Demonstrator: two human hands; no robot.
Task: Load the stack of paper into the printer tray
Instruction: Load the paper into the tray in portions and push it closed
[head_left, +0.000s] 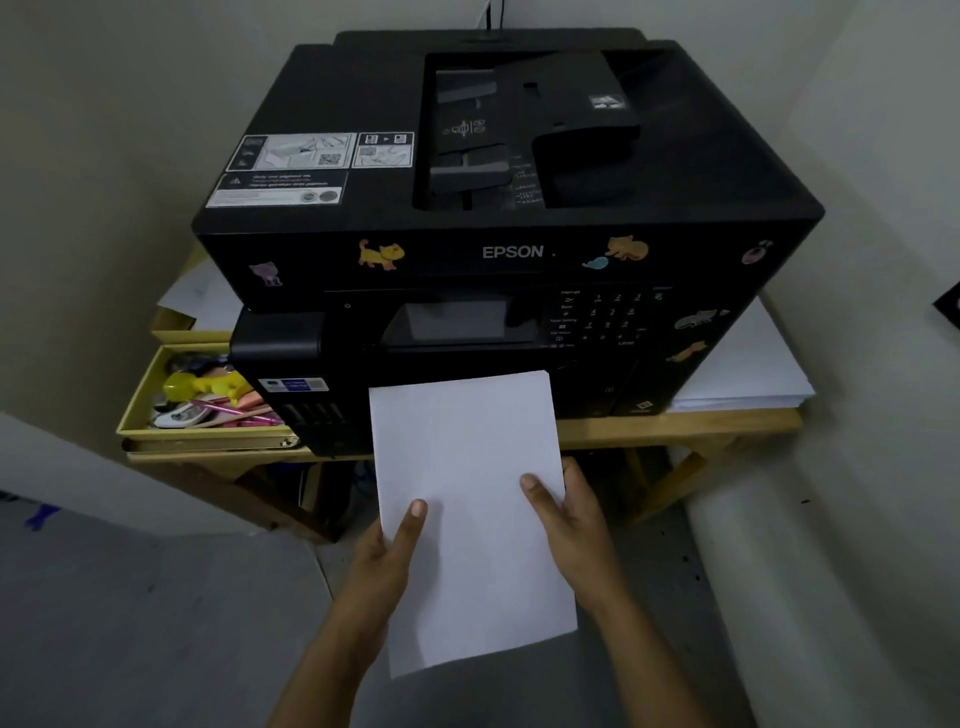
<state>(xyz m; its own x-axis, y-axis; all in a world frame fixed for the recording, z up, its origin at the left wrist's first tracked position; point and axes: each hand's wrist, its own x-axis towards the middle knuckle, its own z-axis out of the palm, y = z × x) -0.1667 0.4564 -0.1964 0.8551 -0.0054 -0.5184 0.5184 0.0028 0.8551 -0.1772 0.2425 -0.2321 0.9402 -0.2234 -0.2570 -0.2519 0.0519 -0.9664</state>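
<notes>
A large black Epson printer (498, 218) with cat stickers stands on a low wooden table (675, 426). I hold a white stack of paper (467, 467) flat in front of the printer's lower front. My left hand (389, 551) grips the stack's left edge, thumb on top. My right hand (571, 514) grips its right edge, thumb on top as well. The far end of the paper covers the printer's lower front, so the tray itself is hidden behind the sheets.
A yellow box (140, 395) of pens and small toys sits left of the printer. A pile of white sheets (743, 374) lies on the table to the right. Walls close in on both sides, and grey floor lies below.
</notes>
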